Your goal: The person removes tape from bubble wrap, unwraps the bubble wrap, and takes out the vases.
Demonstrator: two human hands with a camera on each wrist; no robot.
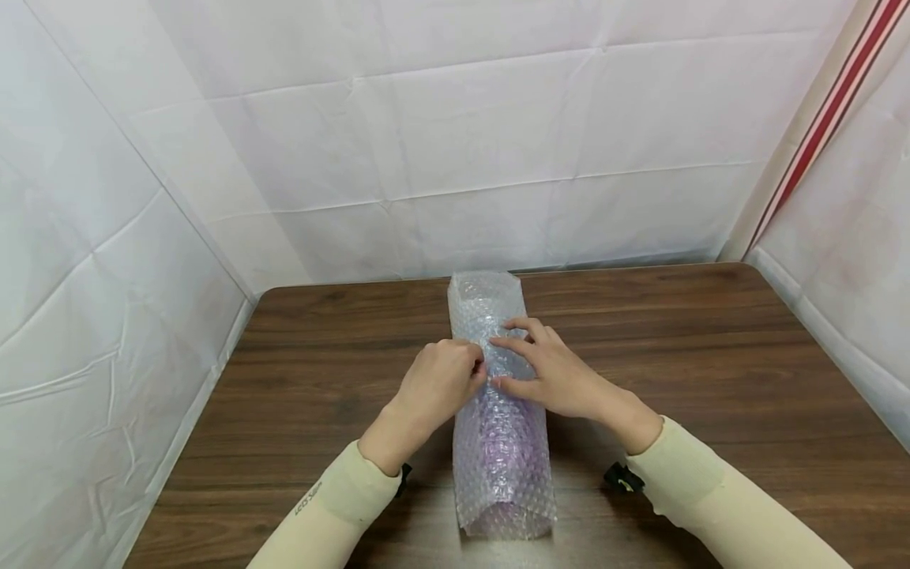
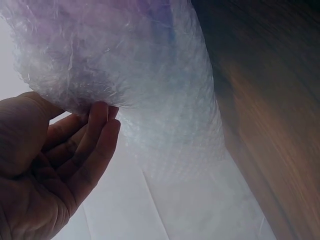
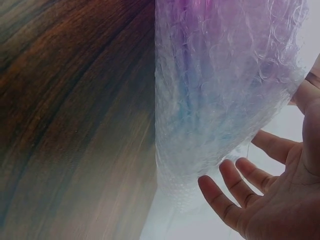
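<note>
A long roll of bubble wrap [image 1: 503, 466] lies lengthwise on the table, around something purple and blue whose kind cannot be made out. Its ends are loose, with wrap reaching past the coloured part. My left hand [image 1: 441, 379] is at the roll's left upper side, and in the left wrist view the fingertips [image 2: 100, 111] pinch the film. On the other side, my right hand [image 1: 558, 375] spreads its fingers over the top of the roll. From the right wrist view, those fingers [image 3: 212, 192] are parted, near or lightly touching the wrap.
The dark wooden table [image 1: 327, 379] has rounded far corners. White sheeting [image 1: 455, 142] hangs behind it and along both sides. A red-striped strip [image 1: 825, 130] runs down the back right corner. Small black devices [image 1: 624, 477] sit at the wrists.
</note>
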